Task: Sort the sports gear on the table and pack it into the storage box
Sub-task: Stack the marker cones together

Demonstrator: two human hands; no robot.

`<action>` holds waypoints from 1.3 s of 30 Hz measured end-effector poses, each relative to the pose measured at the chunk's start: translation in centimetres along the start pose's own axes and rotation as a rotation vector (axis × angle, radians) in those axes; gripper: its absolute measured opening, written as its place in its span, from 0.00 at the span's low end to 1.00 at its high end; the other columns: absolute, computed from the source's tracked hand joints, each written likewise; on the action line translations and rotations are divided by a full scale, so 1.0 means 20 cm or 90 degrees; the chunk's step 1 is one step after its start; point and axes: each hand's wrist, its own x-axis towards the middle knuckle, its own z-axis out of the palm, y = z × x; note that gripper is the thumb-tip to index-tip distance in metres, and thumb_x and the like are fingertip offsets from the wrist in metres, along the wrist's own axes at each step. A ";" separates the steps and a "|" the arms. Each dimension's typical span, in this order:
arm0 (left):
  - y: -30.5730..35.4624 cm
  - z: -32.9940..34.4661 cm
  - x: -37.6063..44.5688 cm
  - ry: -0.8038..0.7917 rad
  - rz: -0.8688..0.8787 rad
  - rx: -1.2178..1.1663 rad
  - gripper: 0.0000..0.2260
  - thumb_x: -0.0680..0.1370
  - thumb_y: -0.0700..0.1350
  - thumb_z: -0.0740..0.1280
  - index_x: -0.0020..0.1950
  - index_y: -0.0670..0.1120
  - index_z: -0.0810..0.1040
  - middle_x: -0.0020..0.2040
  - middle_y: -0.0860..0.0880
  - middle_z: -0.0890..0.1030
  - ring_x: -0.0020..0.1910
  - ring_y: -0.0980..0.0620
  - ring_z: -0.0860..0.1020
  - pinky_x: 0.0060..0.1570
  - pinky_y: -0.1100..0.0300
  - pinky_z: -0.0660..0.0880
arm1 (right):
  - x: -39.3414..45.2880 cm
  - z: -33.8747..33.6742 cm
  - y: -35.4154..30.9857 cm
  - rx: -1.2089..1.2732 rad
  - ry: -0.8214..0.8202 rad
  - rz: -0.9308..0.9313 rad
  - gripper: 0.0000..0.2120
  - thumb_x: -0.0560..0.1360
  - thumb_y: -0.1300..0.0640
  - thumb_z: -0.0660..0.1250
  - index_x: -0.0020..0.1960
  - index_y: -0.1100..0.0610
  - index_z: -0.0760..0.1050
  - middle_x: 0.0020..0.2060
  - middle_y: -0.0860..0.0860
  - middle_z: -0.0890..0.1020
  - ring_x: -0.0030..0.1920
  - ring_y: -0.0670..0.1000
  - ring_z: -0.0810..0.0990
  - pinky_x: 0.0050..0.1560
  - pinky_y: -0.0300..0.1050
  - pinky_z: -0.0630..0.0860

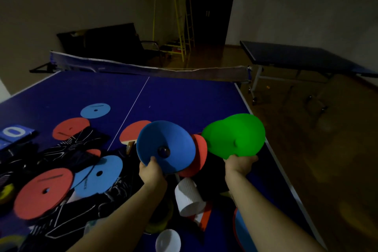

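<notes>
My left hand (152, 172) grips the lower rim of a blue disc cone (165, 146), held up above the table with a red disc cone (199, 155) stacked behind it. My right hand (240, 164) grips the bottom edge of a green disc cone (234, 136), held up just to the right of the stack. More red and blue discs lie flat at the left: a red one (44, 192), a blue one (98, 174), another red (70, 128) and a blue (95, 110). A red table tennis paddle (132, 132) lies behind the blue cone. No storage box is visible.
The blue table tennis table (184, 100) has its net (155, 69) at the far end. Black patterned fabric (67, 217) covers the near left. A white ribbed cylinder (187, 196) and a white bowl (167, 240) lie near me. A second table (302, 57) stands at the right.
</notes>
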 end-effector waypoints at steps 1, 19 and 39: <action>0.02 0.00 -0.01 -0.006 0.005 0.002 0.19 0.82 0.41 0.58 0.73 0.47 0.65 0.67 0.43 0.72 0.64 0.39 0.72 0.60 0.42 0.73 | -0.02 0.00 -0.03 0.017 -0.004 -0.006 0.25 0.75 0.75 0.53 0.70 0.61 0.57 0.63 0.68 0.71 0.58 0.68 0.76 0.59 0.64 0.74; 0.36 -0.29 -0.06 -0.097 -0.035 -0.015 0.19 0.82 0.50 0.58 0.71 0.43 0.67 0.64 0.40 0.73 0.56 0.40 0.74 0.51 0.47 0.74 | -0.57 0.28 -0.04 -0.209 -0.245 -0.126 0.14 0.75 0.64 0.58 0.60 0.65 0.69 0.56 0.56 0.77 0.57 0.61 0.76 0.49 0.45 0.70; 1.00 -1.22 0.51 -0.155 -0.094 -0.020 0.36 0.58 0.57 0.80 0.62 0.46 0.76 0.55 0.40 0.82 0.50 0.38 0.81 0.53 0.36 0.76 | -1.59 0.94 0.38 -0.173 -0.298 -0.155 0.17 0.68 0.71 0.61 0.55 0.62 0.71 0.53 0.63 0.79 0.51 0.61 0.79 0.49 0.50 0.75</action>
